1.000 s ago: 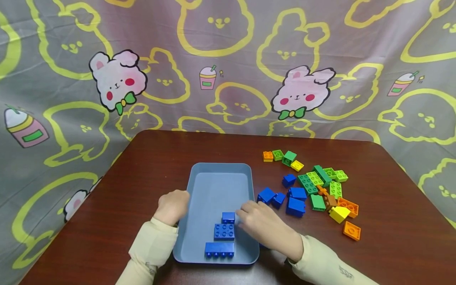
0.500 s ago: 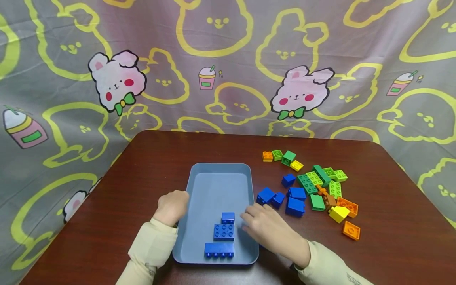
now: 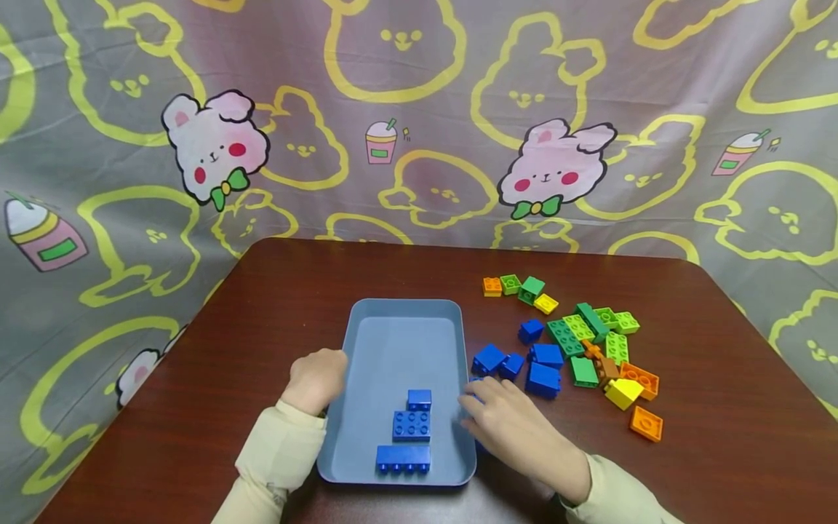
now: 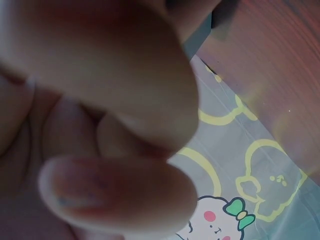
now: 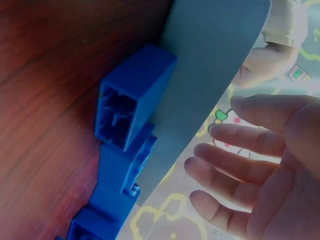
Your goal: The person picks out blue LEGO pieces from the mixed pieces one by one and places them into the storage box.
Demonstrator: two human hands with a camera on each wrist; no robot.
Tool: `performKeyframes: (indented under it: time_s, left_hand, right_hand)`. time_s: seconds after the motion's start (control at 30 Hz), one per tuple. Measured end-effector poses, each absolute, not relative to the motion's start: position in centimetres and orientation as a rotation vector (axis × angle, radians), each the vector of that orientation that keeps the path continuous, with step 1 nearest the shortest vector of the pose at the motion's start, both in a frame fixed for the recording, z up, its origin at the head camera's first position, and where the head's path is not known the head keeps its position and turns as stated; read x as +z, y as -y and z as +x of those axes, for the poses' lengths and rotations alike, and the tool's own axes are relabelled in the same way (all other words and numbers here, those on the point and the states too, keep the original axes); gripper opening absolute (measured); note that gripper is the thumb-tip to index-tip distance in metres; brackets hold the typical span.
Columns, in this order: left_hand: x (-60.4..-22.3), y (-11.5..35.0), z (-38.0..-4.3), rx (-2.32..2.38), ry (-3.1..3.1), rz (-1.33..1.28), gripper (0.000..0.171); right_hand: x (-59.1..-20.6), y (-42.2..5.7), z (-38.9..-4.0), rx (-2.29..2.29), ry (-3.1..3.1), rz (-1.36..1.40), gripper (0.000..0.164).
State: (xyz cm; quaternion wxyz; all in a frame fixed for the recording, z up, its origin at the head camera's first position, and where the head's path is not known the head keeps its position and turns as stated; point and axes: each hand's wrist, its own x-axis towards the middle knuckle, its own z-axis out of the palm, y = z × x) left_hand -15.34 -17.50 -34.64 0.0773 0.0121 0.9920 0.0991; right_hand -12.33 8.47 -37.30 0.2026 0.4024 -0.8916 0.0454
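Note:
A blue-grey tray (image 3: 399, 349) holds three blue toy bricks: a small one (image 3: 419, 399), a six-stud one (image 3: 411, 426) and a long one on its side (image 3: 403, 459). My left hand (image 3: 317, 378) is by the tray's left rim. Its fingers are curled inward in the left wrist view, and I see nothing between them. Over the right rim is my right hand (image 3: 504, 418); the right wrist view shows its fingers (image 5: 235, 162) extended, holding nothing. Blue bricks (image 5: 137, 75) stand on the table along the tray's outer wall there, mostly hidden by the hand in the head view.
Right of the tray lie loose blue bricks (image 3: 543, 380). Green bricks (image 3: 564, 338), a yellow brick (image 3: 623, 394) and orange bricks (image 3: 647, 423) lie farther right. A small group with a yellow brick (image 3: 546, 303) is farther back. The brown table (image 3: 288, 291) meets a patterned curtain (image 3: 445, 94).
My right hand has moved rightward, from beside the small blue brick inside the tray to over the right rim. My left hand and the three bricks in the tray have stayed put.

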Motion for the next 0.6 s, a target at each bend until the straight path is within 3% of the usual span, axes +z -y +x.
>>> performKeyframes:
  time_s: [0.6]
  left_hand:
    - [-34.5,17.5,-15.3,0.289,-2.971,0.041,0.044]
  right_hand:
    - [-38.1,-10.7,-12.1,0.157,2.535,1.101,0.025]
